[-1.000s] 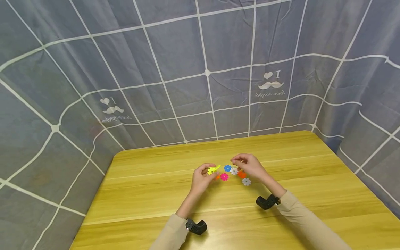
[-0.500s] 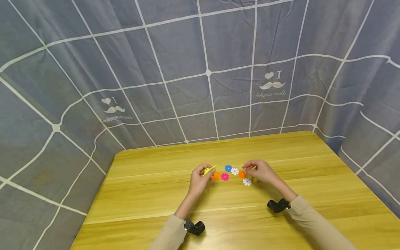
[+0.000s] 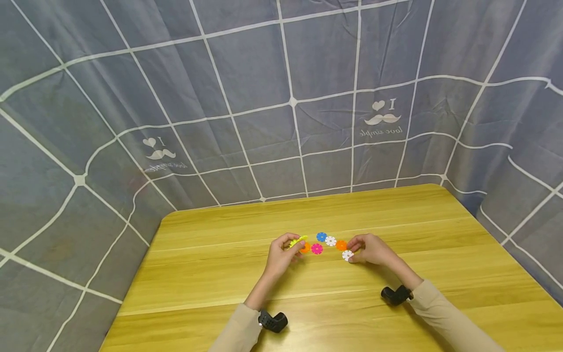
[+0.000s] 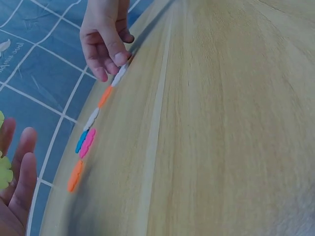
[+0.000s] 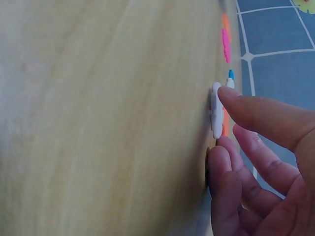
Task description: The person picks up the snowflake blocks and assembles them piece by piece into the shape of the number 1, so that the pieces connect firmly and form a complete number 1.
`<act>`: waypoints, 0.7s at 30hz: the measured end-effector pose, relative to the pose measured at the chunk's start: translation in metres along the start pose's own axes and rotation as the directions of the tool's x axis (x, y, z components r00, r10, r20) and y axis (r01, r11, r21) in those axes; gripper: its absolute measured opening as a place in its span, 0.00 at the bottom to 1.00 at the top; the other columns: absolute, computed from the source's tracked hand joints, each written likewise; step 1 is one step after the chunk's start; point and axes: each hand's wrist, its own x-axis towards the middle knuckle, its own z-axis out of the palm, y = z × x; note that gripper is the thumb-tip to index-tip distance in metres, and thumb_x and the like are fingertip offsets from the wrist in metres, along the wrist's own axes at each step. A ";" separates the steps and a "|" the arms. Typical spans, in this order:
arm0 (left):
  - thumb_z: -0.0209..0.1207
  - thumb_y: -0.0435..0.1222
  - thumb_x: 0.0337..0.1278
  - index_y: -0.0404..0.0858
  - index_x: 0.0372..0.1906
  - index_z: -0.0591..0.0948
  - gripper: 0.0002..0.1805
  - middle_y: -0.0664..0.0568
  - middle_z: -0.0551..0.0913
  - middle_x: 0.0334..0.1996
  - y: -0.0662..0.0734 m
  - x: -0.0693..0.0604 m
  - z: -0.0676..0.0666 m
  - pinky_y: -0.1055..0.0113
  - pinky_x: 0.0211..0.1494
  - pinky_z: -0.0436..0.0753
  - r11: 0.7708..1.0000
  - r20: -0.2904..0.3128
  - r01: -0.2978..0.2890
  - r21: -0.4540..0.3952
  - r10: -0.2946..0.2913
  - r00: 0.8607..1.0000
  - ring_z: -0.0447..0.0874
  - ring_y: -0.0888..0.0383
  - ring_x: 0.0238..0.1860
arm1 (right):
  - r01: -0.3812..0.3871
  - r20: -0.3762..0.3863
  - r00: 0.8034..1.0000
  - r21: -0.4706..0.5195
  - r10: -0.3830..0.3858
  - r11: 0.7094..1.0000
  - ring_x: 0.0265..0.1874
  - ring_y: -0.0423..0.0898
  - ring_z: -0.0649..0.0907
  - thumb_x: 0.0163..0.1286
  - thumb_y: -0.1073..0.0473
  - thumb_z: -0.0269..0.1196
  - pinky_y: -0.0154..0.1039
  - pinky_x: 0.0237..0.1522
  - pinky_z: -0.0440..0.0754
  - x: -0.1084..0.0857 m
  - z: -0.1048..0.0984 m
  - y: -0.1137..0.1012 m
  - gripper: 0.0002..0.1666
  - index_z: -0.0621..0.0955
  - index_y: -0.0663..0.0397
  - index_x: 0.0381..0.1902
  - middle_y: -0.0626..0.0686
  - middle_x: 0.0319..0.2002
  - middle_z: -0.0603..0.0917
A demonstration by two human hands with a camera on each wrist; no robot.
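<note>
discs — on table, between hands | curtain — behind table

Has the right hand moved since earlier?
Yes: in the head view, the right hand moved right and down, away from the unmoved blue notched plastic disc.

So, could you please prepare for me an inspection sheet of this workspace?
Surface: wood-grain table.
Job's things: on the table, a pink disc, blue disc, two orange discs, far white disc and near white disc; yellow discs are held.
Clutter: nothing seen.
Hands: left hand holds the yellow discs; right hand has its thumb at the near white disc, grip unclear.
Cables: nothing seen.
Surroundings: grey grid-patterned curtain behind the table; black devices at both wrists.
</note>
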 end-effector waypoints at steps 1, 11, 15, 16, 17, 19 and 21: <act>0.60 0.30 0.61 0.26 0.43 0.79 0.10 0.27 0.84 0.38 0.000 0.000 0.000 0.42 0.33 0.82 1.000 0.006 -0.001 -0.004 0.001 1.000 0.80 0.24 0.34 | -0.005 -0.001 1.000 -0.008 0.005 1.000 0.34 0.42 0.81 0.50 0.61 0.75 0.36 0.39 0.76 0.000 0.000 0.000 0.19 0.82 0.60 0.40 0.50 0.33 0.84; 0.59 0.29 0.62 0.25 0.44 0.77 0.10 0.27 0.82 0.41 0.001 -0.002 -0.001 0.36 0.38 0.79 1.000 0.087 -0.020 -0.007 0.021 0.996 0.80 0.25 0.37 | -0.043 -0.029 0.999 -0.148 0.039 0.988 0.32 0.41 0.80 0.47 0.56 0.77 0.39 0.39 0.76 -0.002 0.004 -0.008 0.19 0.84 0.56 0.36 0.47 0.32 0.84; 0.60 0.30 0.60 0.26 0.43 0.80 0.10 0.30 0.81 0.44 0.004 -0.004 0.000 0.40 0.36 0.81 0.997 0.032 -0.041 0.061 0.039 0.999 0.80 0.26 0.37 | -0.061 -0.034 0.998 -0.163 0.056 0.985 0.32 0.40 0.79 0.48 0.56 0.77 0.38 0.38 0.76 -0.003 0.005 -0.010 0.18 0.84 0.56 0.35 0.47 0.31 0.84; 0.60 0.30 0.60 0.26 0.43 0.80 0.10 0.32 0.81 0.44 0.005 -0.004 0.000 0.42 0.35 0.81 0.996 0.010 -0.042 0.081 0.041 0.999 0.80 0.27 0.36 | -0.065 -0.033 0.998 -0.162 0.060 0.985 0.32 0.41 0.79 0.48 0.56 0.77 0.39 0.38 0.76 -0.003 0.005 -0.010 0.18 0.84 0.56 0.36 0.48 0.31 0.84; 0.61 0.31 0.60 0.27 0.43 0.81 0.10 0.34 0.82 0.44 0.006 -0.005 0.001 0.43 0.34 0.82 0.994 -0.010 -0.042 0.100 0.043 0.999 0.79 0.28 0.36 | -0.070 -0.033 0.997 -0.162 0.066 0.984 0.32 0.41 0.79 0.48 0.56 0.77 0.39 0.38 0.76 -0.002 0.005 -0.010 0.18 0.84 0.57 0.36 0.48 0.31 0.84; 0.61 0.31 0.60 0.27 0.42 0.82 0.10 0.36 0.82 0.43 0.007 -0.005 0.001 0.44 0.33 0.82 0.991 -0.049 -0.036 0.132 0.043 0.998 0.78 0.34 0.32 | -0.081 -0.038 0.996 -0.155 0.076 0.985 0.31 0.41 0.79 0.47 0.53 0.77 0.39 0.38 0.75 0.001 0.006 -0.004 0.19 0.84 0.54 0.35 0.47 0.31 0.84; 0.61 0.32 0.60 0.28 0.43 0.83 0.11 0.36 0.83 0.41 0.008 -0.005 0.001 0.44 0.33 0.82 0.991 -0.072 -0.026 0.135 0.036 0.997 0.78 0.34 0.32 | -0.081 -0.034 0.996 -0.157 0.077 0.984 0.31 0.41 0.78 0.47 0.53 0.77 0.39 0.38 0.75 0.001 0.006 -0.006 0.19 0.84 0.54 0.35 0.47 0.30 0.83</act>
